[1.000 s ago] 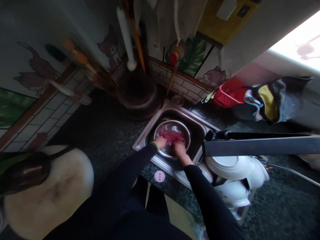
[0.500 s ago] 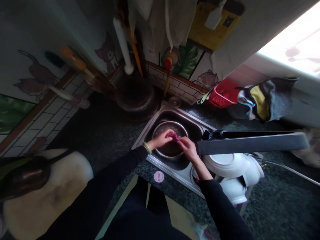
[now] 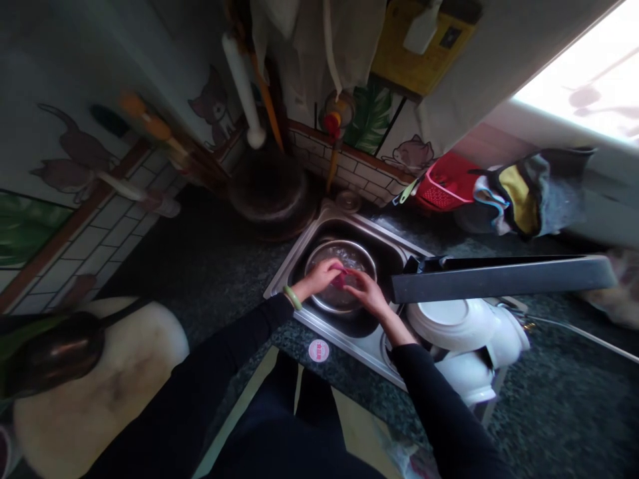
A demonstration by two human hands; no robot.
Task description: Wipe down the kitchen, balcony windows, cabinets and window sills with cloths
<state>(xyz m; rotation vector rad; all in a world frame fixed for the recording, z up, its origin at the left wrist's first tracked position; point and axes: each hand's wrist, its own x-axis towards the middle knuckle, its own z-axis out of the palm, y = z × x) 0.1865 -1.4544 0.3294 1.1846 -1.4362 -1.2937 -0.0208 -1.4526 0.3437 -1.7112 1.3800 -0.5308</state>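
A round metal basin (image 3: 367, 256) with water in it stands in the left bowl of the steel sink (image 3: 394, 241). Over the water, my left hand (image 3: 320, 275), a green bangle at its wrist, is closed on a small soft-looking magenta piece (image 3: 339, 278). Its exact kind is too small and blurred to tell. My right hand (image 3: 368, 293) is at the piece's right side, thumb and forefinger apart, the tips close to it. Whether those tips touch it I cannot make out.
Several white bowls (image 3: 444, 326) are stacked right of the basin, under a long dark bar-shaped object (image 3: 504, 278). A dark pan (image 3: 269, 189) sits behind the sink. At the left lies a round cutting board (image 3: 154, 332) with a knife (image 3: 54, 352); a red basket (image 3: 444, 186) is at the back right.
My right fingers, pinched on the magenta piece before, have spread apart. The piece looks more compact and sits slightly further left. More bright ripples show on the water.
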